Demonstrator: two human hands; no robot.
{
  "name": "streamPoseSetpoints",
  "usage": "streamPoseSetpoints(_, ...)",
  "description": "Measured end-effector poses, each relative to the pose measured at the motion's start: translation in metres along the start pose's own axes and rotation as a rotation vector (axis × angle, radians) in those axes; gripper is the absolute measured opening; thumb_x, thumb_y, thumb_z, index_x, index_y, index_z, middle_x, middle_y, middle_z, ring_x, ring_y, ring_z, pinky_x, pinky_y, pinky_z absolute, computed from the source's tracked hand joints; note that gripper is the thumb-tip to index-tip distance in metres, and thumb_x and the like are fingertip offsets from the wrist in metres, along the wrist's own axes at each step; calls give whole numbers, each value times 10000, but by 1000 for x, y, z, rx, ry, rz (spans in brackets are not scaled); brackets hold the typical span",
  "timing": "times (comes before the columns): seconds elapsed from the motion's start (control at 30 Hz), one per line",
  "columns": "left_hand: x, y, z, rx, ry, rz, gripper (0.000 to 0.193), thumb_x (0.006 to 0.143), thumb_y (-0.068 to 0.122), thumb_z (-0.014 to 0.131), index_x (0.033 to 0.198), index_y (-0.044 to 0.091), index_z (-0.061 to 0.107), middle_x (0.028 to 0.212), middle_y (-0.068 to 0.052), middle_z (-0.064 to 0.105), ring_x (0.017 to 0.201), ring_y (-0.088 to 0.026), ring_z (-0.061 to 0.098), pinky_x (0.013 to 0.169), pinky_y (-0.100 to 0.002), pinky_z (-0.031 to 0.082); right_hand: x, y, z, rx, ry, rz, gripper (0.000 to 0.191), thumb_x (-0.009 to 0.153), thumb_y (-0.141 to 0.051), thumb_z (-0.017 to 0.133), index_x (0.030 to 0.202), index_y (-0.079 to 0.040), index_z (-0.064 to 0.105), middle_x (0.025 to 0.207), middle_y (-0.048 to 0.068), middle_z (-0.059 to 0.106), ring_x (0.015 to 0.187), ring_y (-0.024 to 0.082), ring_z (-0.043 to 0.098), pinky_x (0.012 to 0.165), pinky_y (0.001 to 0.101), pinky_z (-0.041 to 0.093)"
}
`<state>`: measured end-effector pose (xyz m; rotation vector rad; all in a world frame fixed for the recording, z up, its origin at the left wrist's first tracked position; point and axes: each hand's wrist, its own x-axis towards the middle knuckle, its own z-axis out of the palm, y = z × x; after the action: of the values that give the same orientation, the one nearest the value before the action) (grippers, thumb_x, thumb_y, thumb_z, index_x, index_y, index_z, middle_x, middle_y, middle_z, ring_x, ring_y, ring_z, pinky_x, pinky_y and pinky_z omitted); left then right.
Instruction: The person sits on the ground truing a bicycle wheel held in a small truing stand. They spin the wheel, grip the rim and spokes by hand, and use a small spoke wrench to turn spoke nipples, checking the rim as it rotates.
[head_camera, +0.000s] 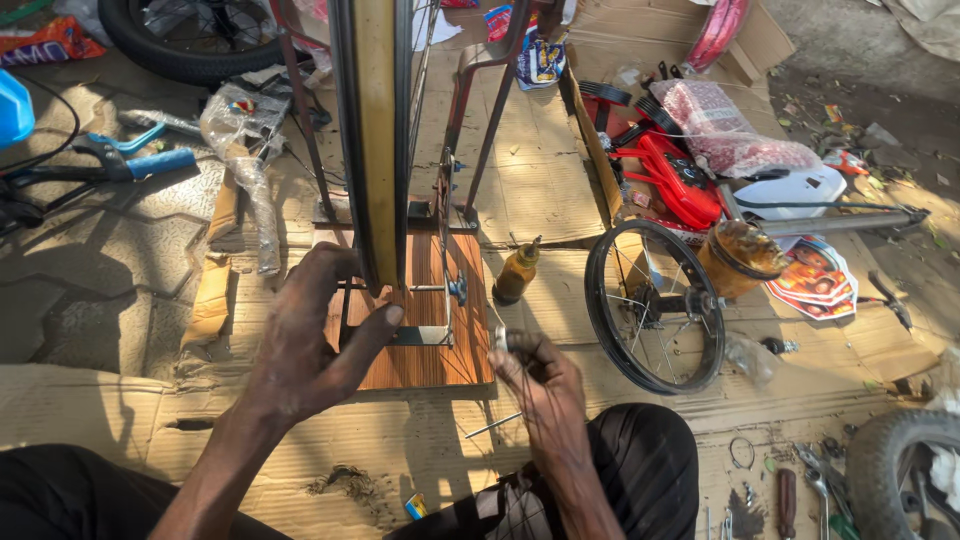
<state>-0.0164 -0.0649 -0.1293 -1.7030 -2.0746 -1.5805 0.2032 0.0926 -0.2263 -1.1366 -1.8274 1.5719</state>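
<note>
A bicycle wheel rim (375, 120) with a yellow inner strip stands upright in a metal truing stand (470, 130) on a wooden board (425, 360). My left hand (305, 340) grips the bottom of the rim, thumb on its right side. My right hand (530, 375) is just right of the wheel, pinching a small round metal tool (503, 338) against a spoke near the rim. Thin spokes (445, 250) run up to the hub.
A small oil bottle (516, 272) stands right of the board. A small black wheel (655, 305), a greasy jar (740, 258) and red bike parts (675, 180) lie further right. Blue-handled cutters (130, 160) lie left; hand tools (815, 490) bottom right; a loose spoke (492, 425) on cardboard (540, 180).
</note>
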Motion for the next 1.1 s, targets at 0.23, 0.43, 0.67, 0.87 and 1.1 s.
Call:
streamPoseSetpoints(0.23,-8,-15,13,194,13,-9,247,950,211,691,1081,16,619,1005,-153,643,938,-285,657,812,-461,543,18,-96,5,-239,20,-690,523,903,-198,770,1351,-99,519,1250,105,666,1051,221,746,829,323,629)
streamPoseSetpoints(0.43,-5,-20,14,180,0,39,210,980,214,658,1083,31,659,937,-109,690,921,-244,697,846,-450,556,26,-125,8,-475,42,-896,639,939,-130,761,1491,-78,442,1396,149,595,1218,283,684,1026,400,596)
streamPoseSetpoints(0.67,0,-13,10,110,-55,-55,248,976,234,635,1085,20,696,927,-119,737,858,-249,716,754,-398,575,30,-137,17,-457,-10,-763,608,914,-106,755,1454,-152,478,1347,104,609,1130,213,710,879,336,608)
streamPoseSetpoints(0.87,16,20,-4,-33,115,30,173,945,191,698,1002,30,727,880,-96,751,862,-225,731,783,-391,533,36,-173,27,-192,-81,-954,617,880,64,721,1452,-96,555,1385,93,648,1236,225,691,1024,358,604)
streamPoseSetpoints(1.1,40,57,-9,-170,322,230,360,986,133,663,1269,-59,551,1056,-162,700,933,-225,703,803,-359,582,73,-226,46,288,-284,-939,449,926,56,696,1357,-26,597,1340,11,602,1267,144,599,1119,326,531)
